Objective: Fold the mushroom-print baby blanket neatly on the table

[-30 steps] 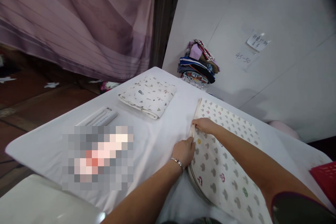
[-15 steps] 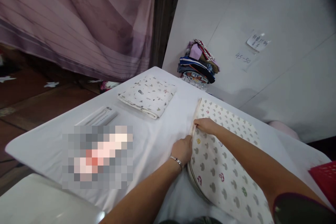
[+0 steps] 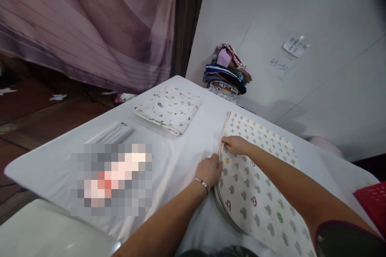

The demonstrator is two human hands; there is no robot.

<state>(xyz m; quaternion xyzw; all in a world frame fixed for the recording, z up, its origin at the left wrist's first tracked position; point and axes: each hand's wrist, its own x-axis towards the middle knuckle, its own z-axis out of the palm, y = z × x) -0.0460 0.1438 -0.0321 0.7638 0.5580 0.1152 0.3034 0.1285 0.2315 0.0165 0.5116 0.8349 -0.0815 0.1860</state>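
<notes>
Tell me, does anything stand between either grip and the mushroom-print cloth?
Nothing visible does: the left grip and the right grip both hold the edge of the mushroom-print cloth. The smaller folded cloth lies apart.

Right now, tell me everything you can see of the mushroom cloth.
The mushroom cloth looks like soft, whitish fabric with rows of grey mushrooms and a few pink, yellow and green motifs. It lies nearly flat in layers on the white table, its near left corner rounded. The left hand and right hand grip its left edge; the right arm hides part.
</notes>
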